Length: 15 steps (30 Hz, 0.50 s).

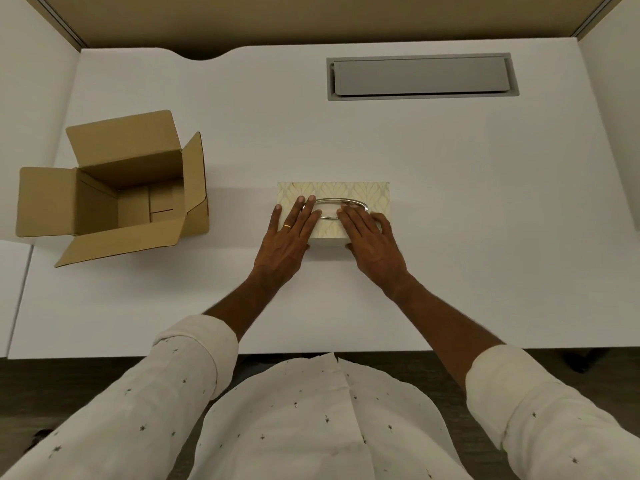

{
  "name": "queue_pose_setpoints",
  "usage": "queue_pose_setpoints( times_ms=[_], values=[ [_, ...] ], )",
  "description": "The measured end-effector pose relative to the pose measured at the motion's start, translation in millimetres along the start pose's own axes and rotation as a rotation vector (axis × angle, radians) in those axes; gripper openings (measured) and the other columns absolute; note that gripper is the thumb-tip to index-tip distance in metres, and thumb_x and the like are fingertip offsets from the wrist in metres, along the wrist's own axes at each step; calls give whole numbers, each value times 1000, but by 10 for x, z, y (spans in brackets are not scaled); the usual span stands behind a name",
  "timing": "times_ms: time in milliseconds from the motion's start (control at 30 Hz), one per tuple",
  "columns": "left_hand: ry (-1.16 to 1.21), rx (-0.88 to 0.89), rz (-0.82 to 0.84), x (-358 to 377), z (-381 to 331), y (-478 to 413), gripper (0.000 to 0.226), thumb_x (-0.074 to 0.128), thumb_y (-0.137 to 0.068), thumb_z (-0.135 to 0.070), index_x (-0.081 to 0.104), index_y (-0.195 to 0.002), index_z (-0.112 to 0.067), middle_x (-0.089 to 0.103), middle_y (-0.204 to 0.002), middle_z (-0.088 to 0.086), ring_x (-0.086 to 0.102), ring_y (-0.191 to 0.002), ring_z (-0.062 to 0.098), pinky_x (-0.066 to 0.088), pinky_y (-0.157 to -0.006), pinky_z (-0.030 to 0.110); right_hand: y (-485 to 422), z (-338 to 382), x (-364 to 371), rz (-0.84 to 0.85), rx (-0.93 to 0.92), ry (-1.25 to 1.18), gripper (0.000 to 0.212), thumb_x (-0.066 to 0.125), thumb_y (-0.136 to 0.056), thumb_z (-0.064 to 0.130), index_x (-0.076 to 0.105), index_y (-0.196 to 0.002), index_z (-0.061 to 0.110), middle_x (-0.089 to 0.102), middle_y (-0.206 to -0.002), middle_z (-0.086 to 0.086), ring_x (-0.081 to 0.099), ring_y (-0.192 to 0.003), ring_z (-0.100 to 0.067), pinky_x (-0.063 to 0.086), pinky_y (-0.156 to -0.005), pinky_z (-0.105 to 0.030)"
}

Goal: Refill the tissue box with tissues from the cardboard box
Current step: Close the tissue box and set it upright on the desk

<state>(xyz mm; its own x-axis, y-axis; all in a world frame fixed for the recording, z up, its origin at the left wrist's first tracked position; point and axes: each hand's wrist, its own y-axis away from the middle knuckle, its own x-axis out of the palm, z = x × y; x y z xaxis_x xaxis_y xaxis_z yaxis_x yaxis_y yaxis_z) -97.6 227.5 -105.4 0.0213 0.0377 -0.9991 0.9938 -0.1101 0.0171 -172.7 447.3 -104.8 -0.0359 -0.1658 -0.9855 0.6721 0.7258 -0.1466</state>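
left hand (289, 233), right hand (369, 237), flat, fingers extended

A cream, leaf-patterned rectangular tissue box (360, 191) with an oval silver-rimmed slot sits mid-table on the white desk (450, 209). Both hands lie flat on its lid — the left hand (289, 237), wearing a gold ring (287, 226), and the right hand (372, 240). Far left stands an open brown cardboard box (117, 192) — flaps spread, apparently empty.

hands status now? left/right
Left hand: open, flat on the cream leaf-patterned tissue box, gripping nothing.
Right hand: open, flat on the same box, thumb at its near side.
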Motion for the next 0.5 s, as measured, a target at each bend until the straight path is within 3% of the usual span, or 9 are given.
queue_pose_setpoints(
  times_ms=[200,367,500],
  values=[
    [30,-5,12,-49,-4,-17,83,69,-92,-23,22,-160,-9,8,-170,13,8,-157,30,15,-125,58,49,-8,40,-25,11,-34,71,65,-97,13,30,-159,5,33,-166,-13,30,-154,-27,24,-126,-45],
    [85,-68,-35,-72,76,71,85,62,-96,-31,13,-161,-4,11,-170,15,10,-157,30,22,-125,48,207,-52,66,-55,164,-51,65,52,-106,20,22,-161,2,22,-169,-16,17,-158,-29,20,-128,-48],
    [53,-52,-47,-19,127,149,75,53,-103,-28,13,-160,1,12,-169,19,11,-157,32,24,-125,45,266,-87,113,-58,188,-35,60,47,-109,20,21,-161,2,22,-169,-16,17,-158,-29,20,-128,-46]
  ],
)
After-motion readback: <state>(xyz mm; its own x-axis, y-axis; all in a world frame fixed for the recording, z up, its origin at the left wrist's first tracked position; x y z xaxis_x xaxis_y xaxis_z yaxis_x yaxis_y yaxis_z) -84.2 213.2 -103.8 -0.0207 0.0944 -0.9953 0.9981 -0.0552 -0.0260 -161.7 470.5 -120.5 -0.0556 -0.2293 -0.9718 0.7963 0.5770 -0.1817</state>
